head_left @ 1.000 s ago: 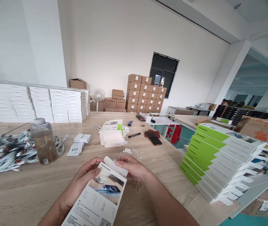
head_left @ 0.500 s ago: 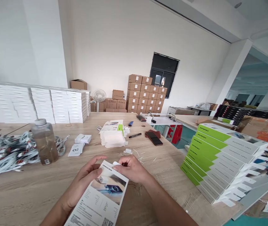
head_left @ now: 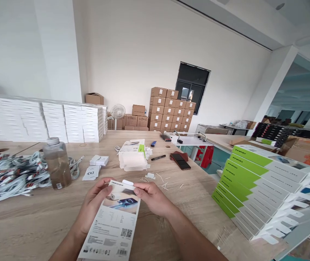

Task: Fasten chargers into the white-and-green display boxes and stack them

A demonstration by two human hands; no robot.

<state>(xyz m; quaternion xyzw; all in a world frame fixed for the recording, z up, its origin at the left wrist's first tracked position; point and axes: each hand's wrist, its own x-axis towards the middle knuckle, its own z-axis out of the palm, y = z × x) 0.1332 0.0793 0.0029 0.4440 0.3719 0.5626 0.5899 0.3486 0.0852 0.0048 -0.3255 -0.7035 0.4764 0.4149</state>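
Between my two hands is a flat white product box [head_left: 114, 226] with a printed photo, text and codes on its face. My left hand [head_left: 93, 204] grips its upper left edge, thumb on the front. At the upper right corner, my right hand [head_left: 152, 197] pinches the box, its thumb on the printed face. A small white tab [head_left: 128, 182] sticks up from the box's top end. Beyond my hands lie a small white card piece [head_left: 150, 175] and thin pale strips [head_left: 165, 186]. The box's underside is hidden.
Tangled cables [head_left: 13, 177] and a water bottle [head_left: 57, 163] stand left, near white leaflets [head_left: 91, 173]. Flattened packaging [head_left: 133, 156], a marker [head_left: 158, 157] and a phone [head_left: 180, 161] lie ahead. Green-and-white boxes [head_left: 255, 192] are stacked right, their flaps open; white boxes [head_left: 70, 123] line the back left.
My right hand has shifted from the top end to the box's upper right corner. The box has turned slightly more upright in view, and its white tab now shows plainly.
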